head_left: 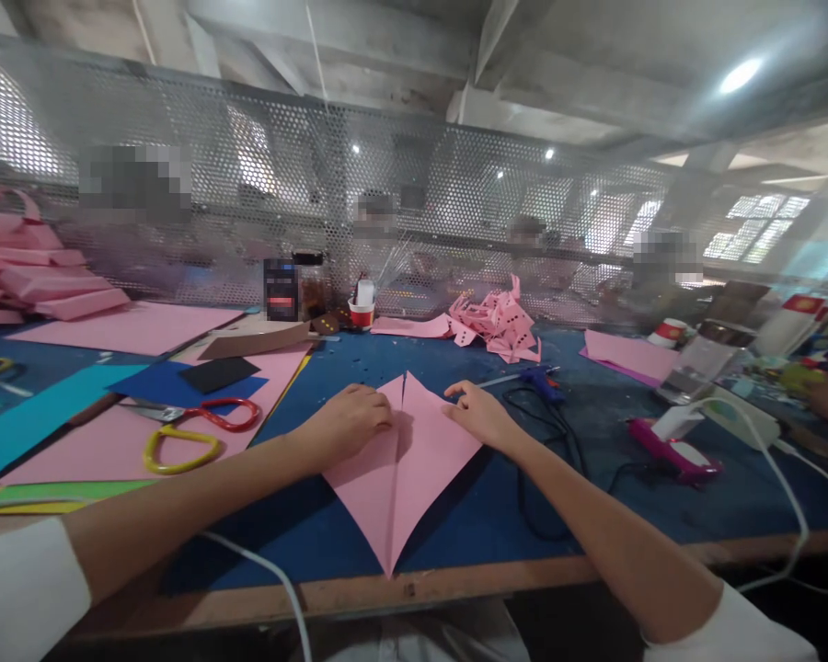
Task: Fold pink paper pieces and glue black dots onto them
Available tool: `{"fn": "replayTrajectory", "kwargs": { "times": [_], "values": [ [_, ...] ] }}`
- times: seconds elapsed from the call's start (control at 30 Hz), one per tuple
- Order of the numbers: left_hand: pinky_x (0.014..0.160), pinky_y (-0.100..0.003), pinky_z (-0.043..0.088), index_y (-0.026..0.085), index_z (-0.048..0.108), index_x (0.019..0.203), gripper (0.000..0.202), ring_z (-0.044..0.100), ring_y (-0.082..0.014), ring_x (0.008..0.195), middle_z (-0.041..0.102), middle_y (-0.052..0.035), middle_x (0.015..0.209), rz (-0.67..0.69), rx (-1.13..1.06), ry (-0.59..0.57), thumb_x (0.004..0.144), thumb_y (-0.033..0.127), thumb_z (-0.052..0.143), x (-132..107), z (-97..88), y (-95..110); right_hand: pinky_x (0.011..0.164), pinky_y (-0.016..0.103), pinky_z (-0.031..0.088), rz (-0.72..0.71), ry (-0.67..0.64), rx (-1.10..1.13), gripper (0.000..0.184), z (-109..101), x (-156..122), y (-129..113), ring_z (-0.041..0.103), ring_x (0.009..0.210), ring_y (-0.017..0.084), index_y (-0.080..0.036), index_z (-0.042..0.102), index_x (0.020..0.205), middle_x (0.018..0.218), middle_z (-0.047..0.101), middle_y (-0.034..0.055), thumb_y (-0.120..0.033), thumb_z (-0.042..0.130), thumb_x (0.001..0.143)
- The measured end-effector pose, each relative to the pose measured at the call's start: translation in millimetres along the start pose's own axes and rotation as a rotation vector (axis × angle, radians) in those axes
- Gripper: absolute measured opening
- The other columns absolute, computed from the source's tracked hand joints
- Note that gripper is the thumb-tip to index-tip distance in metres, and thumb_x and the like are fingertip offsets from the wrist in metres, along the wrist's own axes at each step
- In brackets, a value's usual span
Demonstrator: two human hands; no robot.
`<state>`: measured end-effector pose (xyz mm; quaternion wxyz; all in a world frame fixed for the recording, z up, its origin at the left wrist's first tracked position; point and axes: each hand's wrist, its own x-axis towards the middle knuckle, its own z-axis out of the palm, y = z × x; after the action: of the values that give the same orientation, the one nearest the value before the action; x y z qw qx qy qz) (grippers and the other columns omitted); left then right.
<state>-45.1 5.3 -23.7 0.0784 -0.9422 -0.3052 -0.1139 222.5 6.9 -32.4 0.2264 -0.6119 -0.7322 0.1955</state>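
A sheet of pink paper (424,450), folded along a middle crease into a kite shape, lies on the blue table surface with one point toward me. On its upper left part rests my left hand (359,425), fingers curled together and pressed to the paper near the crease. My right hand (481,418) is at the upper right edge, thumb and forefinger apart, the other fingers loosely bent. The paper's top shows a small slit between the two flaps. Beyond my right hand lies a blue glue gun (544,381) with a dark cord.
Scissors with red and yellow handles (229,415) lie left on pink and coloured sheets. At the back stand a phone (281,290), a paper cup (362,315) and a cut pink paper piece (497,322). A magenta glue gun (676,452) and white cables lie right. People sit beyond the mesh screen (442,202).
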Motion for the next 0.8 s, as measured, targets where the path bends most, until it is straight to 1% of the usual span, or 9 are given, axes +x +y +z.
{"fn": "replayTrajectory", "kwargs": {
  "times": [0.1,0.2,0.3,0.4,0.53,0.63,0.73,0.8],
  "values": [
    [0.092,-0.037,0.044,0.02,0.07,0.093,0.026,0.065,-0.0224,0.099,0.073,-0.0077,0.098,0.036,0.036,-0.027,0.096,0.01,0.046,0.4,-2.1,2.7,0.061,0.025,0.034,-0.006,0.002,0.002,0.029,0.9,0.3,1.3,0.058,0.069,0.015,-0.018,0.061,0.115,0.075,0.063,-0.0017,-0.032,0.063,0.09],
    [0.089,-0.037,0.045,0.018,0.068,0.096,0.023,0.065,-0.0237,0.099,0.071,-0.0091,0.098,0.052,0.07,-0.041,0.093,0.006,0.048,-2.5,-1.5,5.2,0.061,0.025,0.033,-0.006,0.004,0.003,0.029,1.0,0.1,1.2,0.057,0.069,0.015,-0.018,0.061,0.115,0.074,0.063,-0.0015,-0.032,0.063,0.089],
    [0.088,-0.037,0.046,0.016,0.067,0.095,0.021,0.064,-0.0246,0.098,0.07,-0.0104,0.098,0.044,0.097,-0.036,0.094,0.006,0.048,-3.6,1.4,5.9,0.061,0.026,0.033,-0.006,0.005,0.002,0.028,0.3,-0.7,0.1,0.058,0.069,0.015,-0.019,0.062,0.114,0.074,0.063,-0.0013,-0.032,0.064,0.089],
    [0.087,-0.038,0.047,0.015,0.067,0.092,0.024,0.063,-0.0246,0.094,0.069,-0.0113,0.098,0.037,0.105,-0.027,0.097,0.009,0.044,-2.5,4.1,5.1,0.062,0.026,0.033,-0.001,0.004,-0.007,0.028,-0.2,-1.1,-0.6,0.058,0.07,0.015,-0.019,0.062,0.115,0.074,0.063,-0.0012,-0.031,0.064,0.089],
    [0.088,-0.036,0.047,0.015,0.067,0.091,0.027,0.063,-0.0225,0.094,0.069,-0.0101,0.098,0.047,0.078,-0.014,0.1,0.013,0.042,-2.3,5.5,1.6,0.061,0.026,0.032,0.009,-0.001,-0.021,0.029,0.2,-0.8,-0.1,0.058,0.07,0.015,-0.019,0.061,0.115,0.074,0.063,-0.0011,-0.032,0.064,0.089],
    [0.091,-0.034,0.046,0.017,0.069,0.097,0.029,0.063,-0.0205,0.099,0.069,-0.009,0.105,0.051,0.06,0.004,0.101,0.014,0.04,-4.3,5.2,-2.7,0.061,0.026,0.032,0.01,-0.006,-0.024,0.029,0.0,-0.6,-0.3,0.058,0.07,0.016,-0.019,0.061,0.116,0.074,0.063,-0.0011,-0.033,0.063,0.09],
    [0.097,-0.037,0.043,0.019,0.07,0.103,0.03,0.061,-0.0211,0.107,0.069,-0.0078,0.117,0.059,0.067,0.019,0.101,0.014,0.041,-7.0,4.2,-9.0,0.061,0.026,0.032,0.011,-0.015,-0.022,0.029,-1.3,-1.0,-1.8,0.058,0.071,0.016,-0.018,0.061,0.116,0.075,0.063,-0.0006,-0.033,0.063,0.091],
    [0.098,-0.039,0.042,0.019,0.071,0.102,0.027,0.061,-0.0231,0.11,0.07,-0.0071,0.121,0.062,0.119,0.013,0.099,0.013,0.045,-8.8,3.9,-14.6,0.061,0.026,0.032,0.015,-0.024,-0.02,0.029,-2.6,-1.3,-3.2,0.058,0.072,0.016,-0.018,0.061,0.116,0.076,0.063,-0.0002,-0.032,0.064,0.091]
  ]
}}
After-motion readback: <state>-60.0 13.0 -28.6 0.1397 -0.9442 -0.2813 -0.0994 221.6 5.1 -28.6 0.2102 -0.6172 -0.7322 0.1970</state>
